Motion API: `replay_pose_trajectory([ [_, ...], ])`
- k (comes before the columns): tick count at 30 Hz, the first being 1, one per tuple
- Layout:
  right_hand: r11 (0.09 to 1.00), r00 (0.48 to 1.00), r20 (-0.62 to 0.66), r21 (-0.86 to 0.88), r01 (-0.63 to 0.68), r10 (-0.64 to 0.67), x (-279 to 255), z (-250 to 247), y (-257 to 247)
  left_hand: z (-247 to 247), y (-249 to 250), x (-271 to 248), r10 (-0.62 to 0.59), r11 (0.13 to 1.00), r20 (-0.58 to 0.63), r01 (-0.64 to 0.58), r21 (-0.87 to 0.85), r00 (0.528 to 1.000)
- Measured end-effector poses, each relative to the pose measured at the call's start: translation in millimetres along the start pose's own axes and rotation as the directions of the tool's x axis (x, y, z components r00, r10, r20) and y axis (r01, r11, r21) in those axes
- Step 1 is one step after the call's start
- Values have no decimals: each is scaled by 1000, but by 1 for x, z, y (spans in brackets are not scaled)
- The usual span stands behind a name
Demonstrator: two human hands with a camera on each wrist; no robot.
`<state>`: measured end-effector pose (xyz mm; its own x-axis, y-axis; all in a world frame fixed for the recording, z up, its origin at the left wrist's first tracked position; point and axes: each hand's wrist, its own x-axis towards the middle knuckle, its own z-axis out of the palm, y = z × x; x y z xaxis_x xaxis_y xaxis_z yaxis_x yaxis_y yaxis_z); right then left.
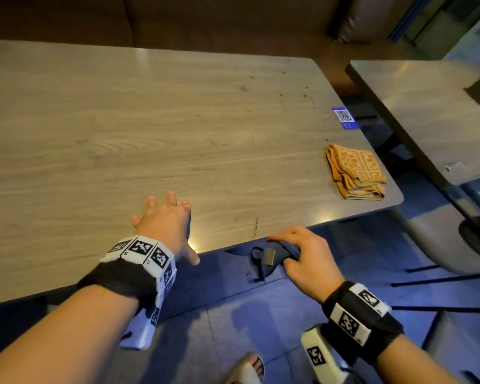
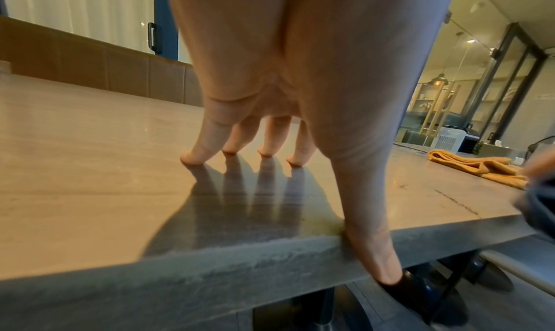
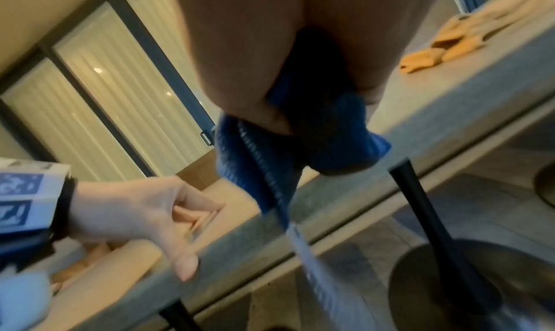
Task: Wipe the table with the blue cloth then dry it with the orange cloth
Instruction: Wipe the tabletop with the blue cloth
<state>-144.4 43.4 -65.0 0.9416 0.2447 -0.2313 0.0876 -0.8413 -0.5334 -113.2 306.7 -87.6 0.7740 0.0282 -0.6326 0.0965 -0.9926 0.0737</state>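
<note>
The blue cloth (image 1: 272,253) is bunched in my right hand (image 1: 302,253), just off the near edge of the wooden table (image 1: 178,120); its white label hangs down. In the right wrist view the blue cloth (image 3: 300,151) sits gripped under my palm beside the table edge. My left hand (image 1: 164,223) rests spread on the table near its front edge, fingertips (image 2: 192,159) on the top and thumb over the rim. The folded orange cloth (image 1: 356,171) lies at the table's near right corner, also seen as the orange cloth (image 2: 480,170) low on the right.
Dark crumbs and a streak (image 1: 256,227) mark the tabletop toward the right. A blue QR sticker (image 1: 344,117) sits near the right edge. A second table (image 1: 427,106) stands to the right across a narrow gap. A brown bench back (image 1: 205,20) runs behind.
</note>
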Motion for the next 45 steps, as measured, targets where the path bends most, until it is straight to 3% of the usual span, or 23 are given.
replay_pose_trajectory([
  [3,997,980,-198,66,42,-28,42,-22,-21,-1,3,1,-4,1000,12,4,-13,1000],
  [6,998,965,-256,-50,38,-50,124,-30,-46,-1,2,2,-4,1000,11,4,4,1000],
  [8,987,985,-167,-161,7,-35,178,-22,-60,0,0,3,-8,1000,14,8,5,1000],
  [10,947,1000,22,-321,9,-2,205,-4,-70,1,1,4,-10,1000,22,10,4,1000],
  [13,884,987,133,-444,144,-94,190,22,-70,-1,2,4,-16,1000,33,16,6,999],
  [17,912,954,177,-294,287,-244,112,31,-48,-3,4,3,-13,1000,42,13,5,999],
  [25,974,961,191,-70,217,-201,8,36,-14,0,4,3,-11,999,40,13,-48,999],
  [27,976,971,101,13,218,-218,0,30,-14,-1,4,3,-10,999,29,12,-48,1000],
  [30,985,969,-186,17,172,-165,17,20,-8,1,3,2,-2,999,11,2,-32,1000],
  [31,992,967,-222,-9,127,-125,25,19,-6,1,2,3,3,1000,3,-3,-29,1000],
  [35,990,998,-49,-139,25,-32,16,39,0,1,1,3,-5,999,9,5,-36,1000],
  [38,1000,1000,-6,21,5,-5,5,30,-7,-1,3,4,-18,998,32,20,-52,999],
  [41,993,985,-172,104,52,-34,43,4,-37,-3,2,3,-22,997,46,26,-69,999],
  [45,992,928,-354,1,126,-118,149,-16,-81,-3,2,3,-21,996,61,27,-86,998],
])
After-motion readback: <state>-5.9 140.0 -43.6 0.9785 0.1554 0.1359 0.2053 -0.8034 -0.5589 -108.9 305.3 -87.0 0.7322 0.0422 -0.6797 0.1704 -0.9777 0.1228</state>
